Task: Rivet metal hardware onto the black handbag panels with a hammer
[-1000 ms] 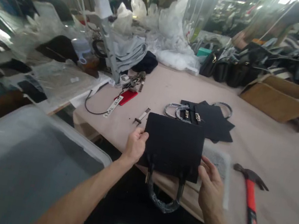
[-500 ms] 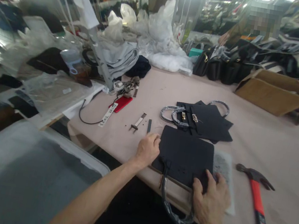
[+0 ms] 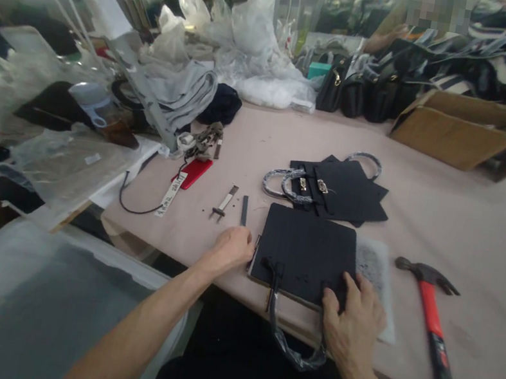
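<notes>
A black bag panel [image 3: 308,248] lies flat at the table's front edge, its plastic-wrapped handle [image 3: 288,349] hanging over the edge. My left hand [image 3: 233,248] is closed beside the panel's left edge; what its curled fingers hold, if anything, is too small to name. My right hand [image 3: 355,315] rests with spread fingers on the panel's lower right corner. Under the panel's right side shows a pale slab [image 3: 377,277]. Beyond the panel lie stacked black bag pieces [image 3: 354,197] with wrapped handles and metal clasps. A dark flat strip [image 3: 244,211] is just behind my left hand.
A claw hammer [image 3: 431,306] lies on the right. On the left are a small metal tool [image 3: 224,203], a red object [image 3: 196,173] and a white labelled strip [image 3: 172,195]. An open cardboard box [image 3: 449,133] stands behind; a person is at the back.
The whole view has shifted slightly. My left hand has moved a little away from the panel's left edge, where a thin metallic edge now shows. My right hand stays on the panel.
</notes>
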The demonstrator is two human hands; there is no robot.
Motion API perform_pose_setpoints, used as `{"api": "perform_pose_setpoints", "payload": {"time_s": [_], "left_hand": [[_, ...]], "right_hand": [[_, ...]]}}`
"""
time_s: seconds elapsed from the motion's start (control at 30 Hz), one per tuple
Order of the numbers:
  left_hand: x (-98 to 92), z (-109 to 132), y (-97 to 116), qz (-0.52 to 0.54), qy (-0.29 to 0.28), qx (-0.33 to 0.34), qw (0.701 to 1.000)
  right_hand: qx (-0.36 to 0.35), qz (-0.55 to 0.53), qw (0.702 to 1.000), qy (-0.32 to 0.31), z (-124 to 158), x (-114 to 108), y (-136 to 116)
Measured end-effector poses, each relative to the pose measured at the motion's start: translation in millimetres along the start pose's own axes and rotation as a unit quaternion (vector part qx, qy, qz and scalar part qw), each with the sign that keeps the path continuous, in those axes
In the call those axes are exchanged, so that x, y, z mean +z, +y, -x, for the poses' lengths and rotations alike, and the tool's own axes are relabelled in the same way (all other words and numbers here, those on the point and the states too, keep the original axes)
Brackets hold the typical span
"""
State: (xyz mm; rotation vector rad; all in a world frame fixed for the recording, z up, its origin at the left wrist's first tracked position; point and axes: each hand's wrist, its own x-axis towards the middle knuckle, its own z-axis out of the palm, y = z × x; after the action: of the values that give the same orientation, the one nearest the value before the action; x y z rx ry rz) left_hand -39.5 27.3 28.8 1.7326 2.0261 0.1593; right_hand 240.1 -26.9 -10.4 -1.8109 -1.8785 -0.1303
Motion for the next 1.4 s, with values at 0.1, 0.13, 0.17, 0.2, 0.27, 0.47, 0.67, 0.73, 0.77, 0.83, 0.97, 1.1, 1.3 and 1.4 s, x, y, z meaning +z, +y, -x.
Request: {"api": "perform_pose_setpoints", "payload": {"time_s": [0.1, 0.13, 0.17, 0.2, 0.27, 0.47, 0.67, 0.73, 0.77, 0.83, 0.97, 1.1, 1.3, 1.4], "left_hand": [[-4.2, -0.8, 2.5, -0.017, -0.039, 0.022, 0.999], [-6.0, -1.9, 2.7, -0.021, -0.048, 0.028, 0.998], [-7.4, -3.1, 3.1, -0.026, -0.056, 0.030, 0.998], [-8.2, -4.0, 3.9, -0.031, -0.063, 0.029, 0.997], [-8.5, -5.0, 5.9, -0.041, -0.060, 0.015, 0.997], [-7.2, -4.4, 6.0, -0.030, -0.014, -0.024, 0.999], [0.5, -1.6, 8.1, -0.032, -0.006, -0.027, 0.999], [2.7, -2.3, 7.6, -0.008, -0.004, -0.042, 0.999], [2.2, -2.9, 6.6, 0.004, -0.004, -0.046, 0.999], [-3.3, -3.7, 4.2, 0.023, -0.004, -0.047, 0.999], [-21.8, 0.7, 12.4, 0.185, -0.004, -0.044, 0.982], [-13.8, 15.7, 51.2, 0.538, -0.017, 0.008, 0.843], [34.1, 25.2, 94.5, 0.526, -0.042, 0.115, 0.841], [42.7, 25.8, 91.2, 0.465, -0.003, 0.166, 0.870]], "right_hand": [[0.009, -0.002, 1.000, -0.009, 0.6, -1.9, -2.1], [0.013, -0.001, 1.000, -0.011, 1.0, -2.2, -2.8], [0.016, 0.000, 1.000, -0.012, 1.4, -2.4, -3.3], [0.018, 0.000, 1.000, -0.012, 1.8, -2.5, -3.7], [0.018, -0.001, 1.000, -0.011, 2.8, -2.8, -4.2], [0.016, 0.001, 1.000, -0.014, 4.5, -5.8, -5.9], [0.024, 0.001, 1.000, -0.014, 4.1, -7.7, -7.8], [0.022, -0.002, 1.000, -0.012, 4.0, -7.4, -7.6], [0.022, -0.002, 1.000, -0.011, 4.1, -7.2, -7.4], [0.024, -0.003, 1.000, -0.009, 4.5, -6.9, -7.2], [0.027, -0.012, 0.999, -0.011, 5.4, -6.7, -7.7], [0.039, -0.015, 0.999, -0.020, 5.7, -7.8, -8.4], [0.030, -0.023, 0.999, -0.023, 6.3, -9.9, -7.4], [0.029, -0.027, 0.999, -0.025, 6.7, -10.8, -6.8]]}}
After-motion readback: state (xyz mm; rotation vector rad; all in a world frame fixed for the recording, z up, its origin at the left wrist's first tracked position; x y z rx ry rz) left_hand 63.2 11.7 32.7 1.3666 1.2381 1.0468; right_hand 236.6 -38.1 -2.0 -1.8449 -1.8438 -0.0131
